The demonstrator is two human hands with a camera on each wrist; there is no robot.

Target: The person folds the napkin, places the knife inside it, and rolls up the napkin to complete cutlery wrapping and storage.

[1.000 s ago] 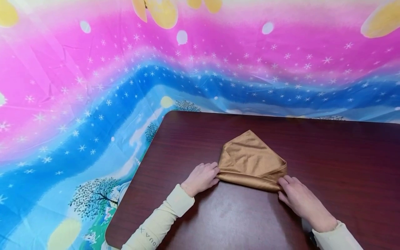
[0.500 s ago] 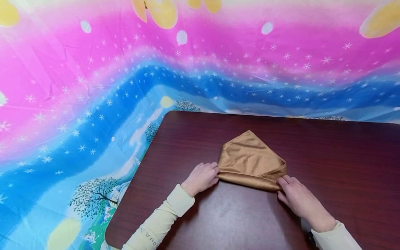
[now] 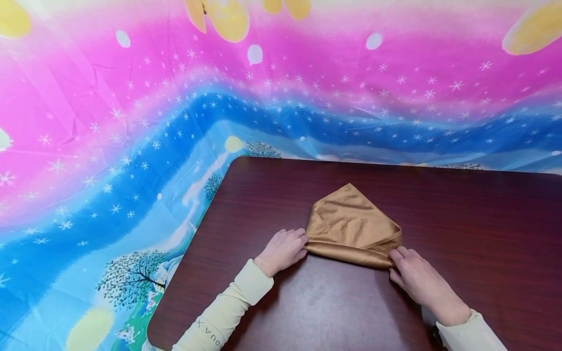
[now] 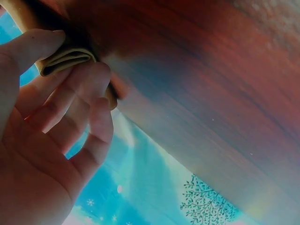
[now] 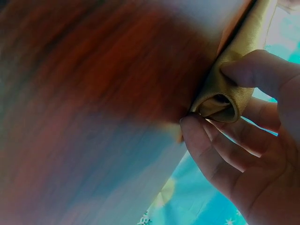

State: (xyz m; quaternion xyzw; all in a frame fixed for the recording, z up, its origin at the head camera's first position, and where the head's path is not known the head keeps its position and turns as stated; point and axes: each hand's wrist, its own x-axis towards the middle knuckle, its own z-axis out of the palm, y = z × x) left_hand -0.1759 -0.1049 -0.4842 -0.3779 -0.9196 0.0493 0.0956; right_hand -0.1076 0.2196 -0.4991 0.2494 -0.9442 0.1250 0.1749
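A shiny golden-brown cloth (image 3: 351,219) lies on the dark table, its far side coming to a point and its near edge rolled into a tube. At the left end of that roll my left hand (image 3: 283,251) pinches the fabric between thumb and fingers. The left wrist view shows the layered end of the cloth (image 4: 70,60) between them. My right hand (image 3: 423,280) grips the opposite end of the roll. In the right wrist view the thumb presses the cloth (image 5: 234,89) from one side, with fingers on the other, and the roll's hollow end is visible.
The reddish-brown wooden table (image 3: 263,195) has rounded corners at its left side. Behind and left of it hangs a pink and blue backdrop (image 3: 145,117) with snowflakes and trees.
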